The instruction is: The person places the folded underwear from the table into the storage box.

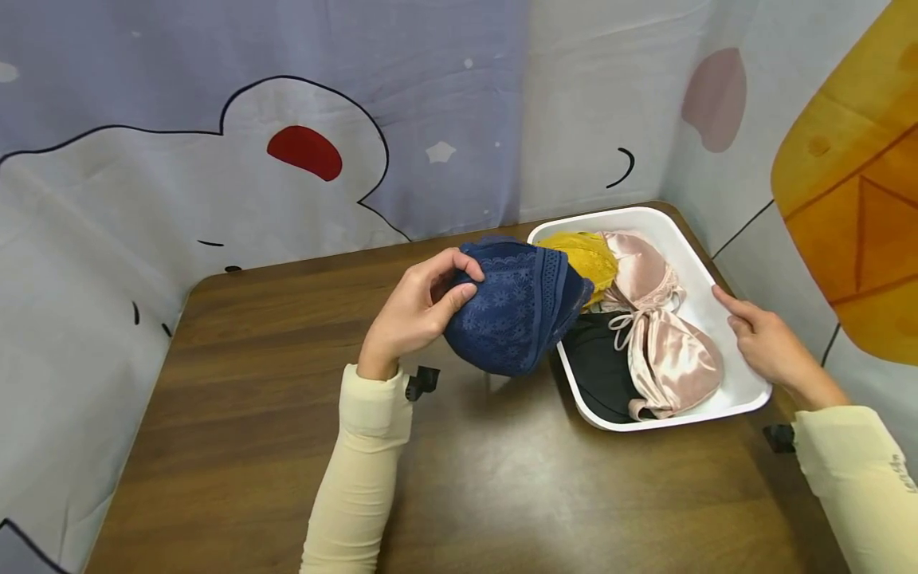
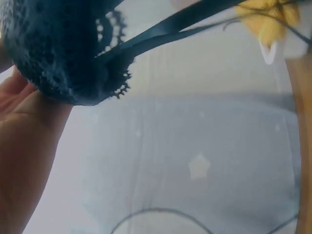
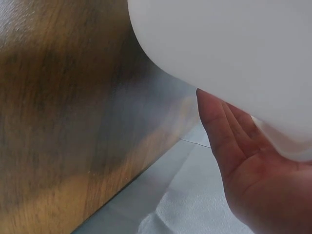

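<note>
My left hand (image 1: 423, 307) pinches a navy lace bra (image 1: 505, 307) between thumb and fingers, holding it above the table by the left side of a white plastic bin (image 1: 739, 363). Dark straps trail from the bra in the left wrist view. The right hand (image 1: 770, 343) grips the bin's right side, index finger along the rim; in the right wrist view other fingers (image 3: 219, 126) reach beneath the bin. Inside lie a yellow lace bra (image 1: 588, 259), a pink satin bra (image 1: 677, 359) and a black garment (image 1: 598, 367), partly covered by the pink one.
The brown wooden table (image 1: 251, 414) extends to the left and in front of the bin. Behind and to the right hangs a printed cloth (image 1: 445, 104), close to the table's edges.
</note>
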{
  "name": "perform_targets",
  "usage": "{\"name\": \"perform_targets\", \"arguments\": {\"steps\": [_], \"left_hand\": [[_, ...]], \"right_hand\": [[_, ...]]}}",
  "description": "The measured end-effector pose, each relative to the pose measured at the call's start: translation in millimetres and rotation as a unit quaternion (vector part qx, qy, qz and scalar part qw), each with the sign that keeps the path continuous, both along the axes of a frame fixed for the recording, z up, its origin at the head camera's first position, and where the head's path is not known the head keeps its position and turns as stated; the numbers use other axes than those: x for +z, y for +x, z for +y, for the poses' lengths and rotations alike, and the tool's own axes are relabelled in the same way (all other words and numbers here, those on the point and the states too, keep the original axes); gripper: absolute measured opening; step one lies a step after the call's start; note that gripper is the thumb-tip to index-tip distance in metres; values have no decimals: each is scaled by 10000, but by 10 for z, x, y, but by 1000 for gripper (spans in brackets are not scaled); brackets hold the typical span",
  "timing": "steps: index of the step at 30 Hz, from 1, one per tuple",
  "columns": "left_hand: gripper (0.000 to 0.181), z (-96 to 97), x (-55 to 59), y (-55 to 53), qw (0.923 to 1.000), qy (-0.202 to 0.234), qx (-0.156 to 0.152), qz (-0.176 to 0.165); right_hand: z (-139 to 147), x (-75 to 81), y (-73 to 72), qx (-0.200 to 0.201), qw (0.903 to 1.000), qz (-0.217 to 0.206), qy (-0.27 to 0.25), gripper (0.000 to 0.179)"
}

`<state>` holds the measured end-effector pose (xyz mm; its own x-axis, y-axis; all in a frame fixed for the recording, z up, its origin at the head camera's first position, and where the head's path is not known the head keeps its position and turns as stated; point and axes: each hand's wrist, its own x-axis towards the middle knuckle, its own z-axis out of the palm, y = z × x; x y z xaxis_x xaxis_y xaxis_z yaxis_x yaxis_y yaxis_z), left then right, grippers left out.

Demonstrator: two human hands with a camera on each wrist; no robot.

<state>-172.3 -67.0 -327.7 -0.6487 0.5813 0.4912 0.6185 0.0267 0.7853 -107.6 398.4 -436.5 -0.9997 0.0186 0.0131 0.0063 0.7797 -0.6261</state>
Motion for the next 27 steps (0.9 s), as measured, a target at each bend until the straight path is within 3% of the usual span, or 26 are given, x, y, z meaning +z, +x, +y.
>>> {"name": "perform_targets", "arguments": {"steps": [7, 13, 16, 22, 27], "left_hand": [[9, 382, 9, 58, 9972, 711, -100, 220], [8, 758, -204, 118, 9960, 843, -193, -219], [8, 931, -368, 140, 9971, 644, -22, -403], [9, 1276, -670, 170, 9958, -105, 657, -633], [12, 1539, -813, 250, 9936, -739, 658, -536]], "right_hand": [[-32, 14, -11, -22, 9999, -117, 33, 46], [-50, 24, -2, 24, 9999, -126, -32, 46], [-51, 31, -2, 36, 9999, -126, -39, 47], [-34, 17, -5, 22, 10000, -63, -51, 46], [-32, 16, 21, 77, 9999, 90, -52, 46]]}}
